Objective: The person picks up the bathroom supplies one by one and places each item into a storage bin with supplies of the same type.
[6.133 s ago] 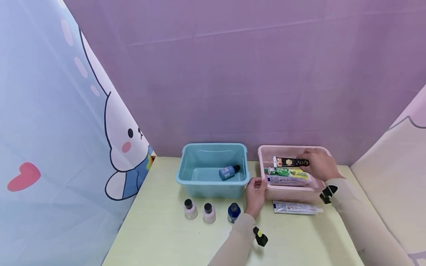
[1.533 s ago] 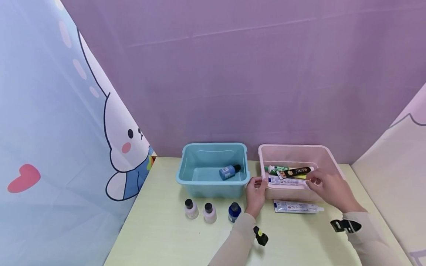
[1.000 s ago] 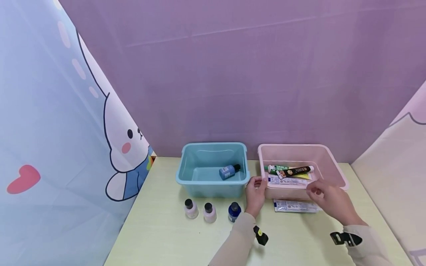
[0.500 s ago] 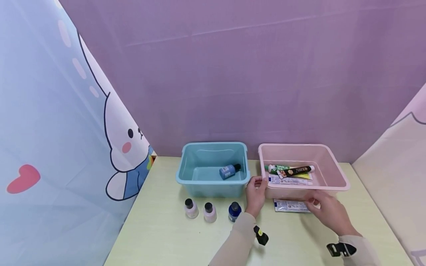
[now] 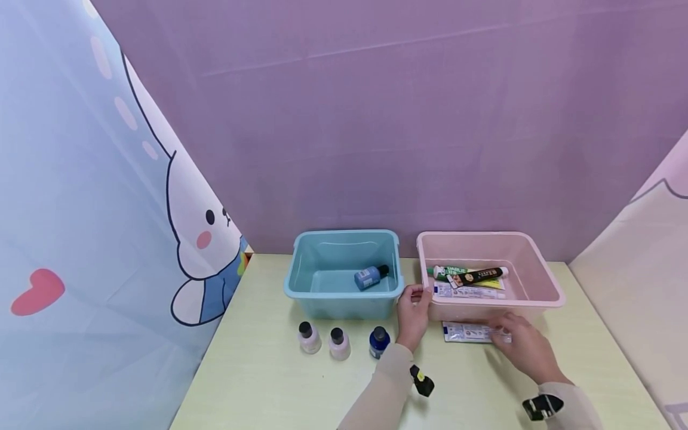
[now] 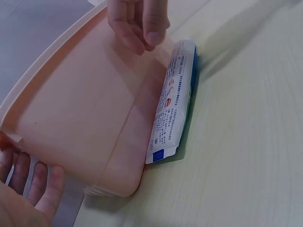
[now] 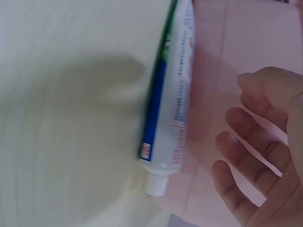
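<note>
A white toothpaste tube [image 5: 467, 332] with blue print lies on the table along the front of a pink basin [image 5: 537, 297]. My right hand [image 5: 529, 349] is over its cap end; in the right wrist view the hand's fingers [image 7: 251, 132] are loosely bent and apart from the tube. My left hand [image 5: 412, 319] holds the basin's left front corner, its fingers [image 6: 49, 189] at the rim in the left wrist view. Inside the basin, a black toothpaste tube [image 5: 477, 277] lies across a green and yellow one [image 5: 448, 272], with another white tube [image 5: 467, 292] in front.
Left of the pink basin stands a blue basin [image 5: 344, 295] with a small blue bottle [image 5: 368, 278] lying in it. Two pale pink bottles [image 5: 309, 339] with black caps and a dark blue bottle [image 5: 378, 342] stand on the table. A purple curtain [image 5: 376, 119] hangs behind.
The black tube, earlier in my right hand, now lies in the pink basin. My right hand has come forward out of the basin, down to the white tube. My left hand has stayed.
</note>
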